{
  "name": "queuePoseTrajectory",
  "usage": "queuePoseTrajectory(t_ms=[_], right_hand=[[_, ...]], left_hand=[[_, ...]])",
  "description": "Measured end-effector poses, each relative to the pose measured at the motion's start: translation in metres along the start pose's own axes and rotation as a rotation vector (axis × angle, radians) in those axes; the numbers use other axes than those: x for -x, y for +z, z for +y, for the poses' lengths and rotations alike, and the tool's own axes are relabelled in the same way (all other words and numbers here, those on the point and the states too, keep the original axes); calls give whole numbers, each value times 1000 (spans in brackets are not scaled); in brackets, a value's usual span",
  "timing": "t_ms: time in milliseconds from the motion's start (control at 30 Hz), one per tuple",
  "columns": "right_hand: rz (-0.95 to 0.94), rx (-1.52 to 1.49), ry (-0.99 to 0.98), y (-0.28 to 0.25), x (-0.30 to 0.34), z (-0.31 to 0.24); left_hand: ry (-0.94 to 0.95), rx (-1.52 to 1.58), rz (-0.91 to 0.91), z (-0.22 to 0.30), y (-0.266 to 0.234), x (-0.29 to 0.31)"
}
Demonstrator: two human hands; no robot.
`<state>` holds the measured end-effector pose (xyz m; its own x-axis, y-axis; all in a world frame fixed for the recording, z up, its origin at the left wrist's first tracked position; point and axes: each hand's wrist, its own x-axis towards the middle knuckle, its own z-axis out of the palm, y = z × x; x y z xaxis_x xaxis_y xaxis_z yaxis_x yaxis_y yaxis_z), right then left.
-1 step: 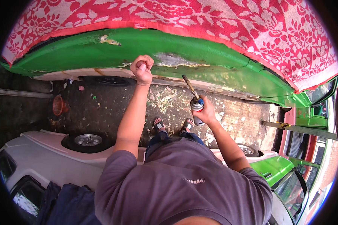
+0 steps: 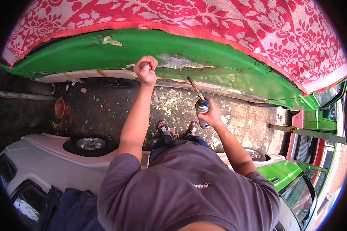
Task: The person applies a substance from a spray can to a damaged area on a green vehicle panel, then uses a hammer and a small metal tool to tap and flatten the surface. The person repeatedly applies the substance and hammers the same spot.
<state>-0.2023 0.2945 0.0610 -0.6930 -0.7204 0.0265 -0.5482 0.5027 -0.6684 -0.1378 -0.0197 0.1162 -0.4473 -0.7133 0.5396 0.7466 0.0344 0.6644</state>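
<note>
My right hand (image 2: 212, 113) grips a gas torch (image 2: 200, 104), a canister with a long metal nozzle pointing up and left toward the green car panel (image 2: 219, 79). No flame can be made out at the nozzle tip. My left hand (image 2: 145, 71) is closed in a fist close to the panel. A rounded brownish end shows between its fingers; the rest of what it holds is hidden. Just right of the fist, a grey bare patch (image 2: 179, 61) with ragged paint edges shows on the panel. Another chipped spot (image 2: 113, 41) lies farther left.
A red and white floral cloth (image 2: 204, 19) covers the car's top. Paint flakes (image 2: 169, 102) litter the floor around my sandalled feet. An orange container (image 2: 60, 107) lies at left. Behind me stands a pale vehicle (image 2: 65, 158); a metal bar (image 2: 312, 133) juts in from the right.
</note>
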Motion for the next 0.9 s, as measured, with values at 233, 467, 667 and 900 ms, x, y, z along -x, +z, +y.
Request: queuePoseTrajectory(t_ms=[233,467,667,900], right_hand=[[33,-37,-64,-14,-17,-6],[22,-52,24,-27,-31,-11],[46,-117,18,-27,-46,-13],[34,-110,29,-23,-43,-15]], left_hand=[[-75,-57,60,-29,-15,23],[27,20,75,-11,5,2],[41,-94,-12,-16,11,-8],[83,-171,-89,-10,14,-11]])
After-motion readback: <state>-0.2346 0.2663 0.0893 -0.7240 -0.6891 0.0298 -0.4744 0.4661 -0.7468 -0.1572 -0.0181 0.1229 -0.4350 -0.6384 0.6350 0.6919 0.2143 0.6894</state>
